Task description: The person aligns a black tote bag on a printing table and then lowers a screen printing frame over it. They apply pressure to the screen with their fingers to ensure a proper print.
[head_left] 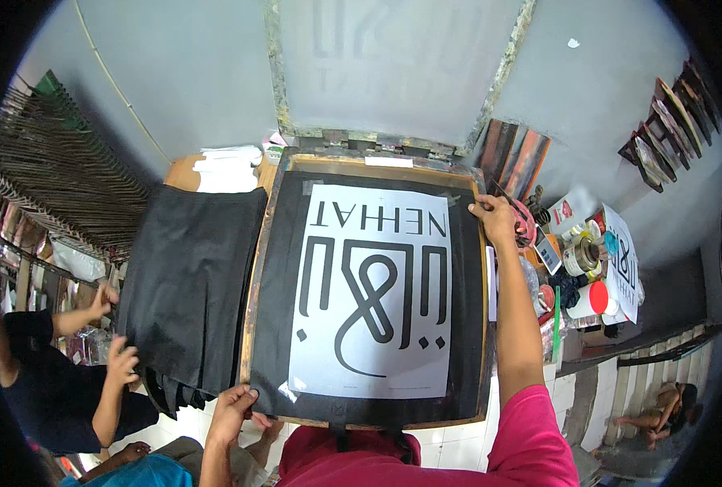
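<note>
A black cloth bag (466,325) lies flat on a wood-edged board (251,341) in front of me. Taped on top of it is a white paper sheet (328,357) with bold black lettering, upside down from my side. My left hand (233,408) is closed at the bag's near left corner, thumb on top of the cloth. At the far right edge, my right hand (493,217) pinches the cloth between thumb and fingers. What look like dark straps hang from the bag's near edge.
A hinged printing screen (401,73) stands raised behind the board. Stacked black cloth (195,284) lies left, beside a person's hands (120,361). To the right are a red-lidded tub (590,299), jars, a pink bowl (523,223) and another printed sheet (623,280). Another person (665,414) sits far right.
</note>
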The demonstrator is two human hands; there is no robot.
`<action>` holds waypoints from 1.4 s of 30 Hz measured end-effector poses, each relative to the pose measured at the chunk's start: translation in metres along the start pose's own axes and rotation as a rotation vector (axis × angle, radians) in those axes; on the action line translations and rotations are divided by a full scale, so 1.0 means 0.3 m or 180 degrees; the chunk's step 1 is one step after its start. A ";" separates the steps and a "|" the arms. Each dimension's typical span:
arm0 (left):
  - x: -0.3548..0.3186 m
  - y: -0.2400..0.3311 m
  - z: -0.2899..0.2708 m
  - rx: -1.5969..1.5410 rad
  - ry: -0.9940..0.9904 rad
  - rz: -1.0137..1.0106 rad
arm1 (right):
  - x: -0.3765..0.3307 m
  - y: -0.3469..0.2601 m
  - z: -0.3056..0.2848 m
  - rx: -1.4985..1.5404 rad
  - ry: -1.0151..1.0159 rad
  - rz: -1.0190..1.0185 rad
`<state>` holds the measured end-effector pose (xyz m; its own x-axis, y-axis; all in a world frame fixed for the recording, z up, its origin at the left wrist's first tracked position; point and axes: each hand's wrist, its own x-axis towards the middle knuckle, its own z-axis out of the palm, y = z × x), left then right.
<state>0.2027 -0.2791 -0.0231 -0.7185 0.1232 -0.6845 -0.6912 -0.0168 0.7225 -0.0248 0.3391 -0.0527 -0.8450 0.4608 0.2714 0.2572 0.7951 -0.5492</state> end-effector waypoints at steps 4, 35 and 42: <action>0.011 0.022 0.013 0.0080 0.0074 0.0108 | 0.018 0.016 0.021 0.0045 0.0093 0.0043; 0.028 0.020 -0.018 -0.0133 0.0160 0.0021 | 0.770 -0.924 -0.775 -0.0950 0.2705 -0.2879; 0.025 -0.014 -0.036 -0.0410 0.0134 0.0064 | 0.988 -1.221 -0.901 -0.1109 0.1032 -0.2017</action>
<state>0.1995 -0.2887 -0.0324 -0.7329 0.0800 -0.6756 -0.6790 -0.1466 0.7193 -0.2427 0.2911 0.4424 -0.7146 -0.0716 0.6958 -0.0499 0.9974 0.0514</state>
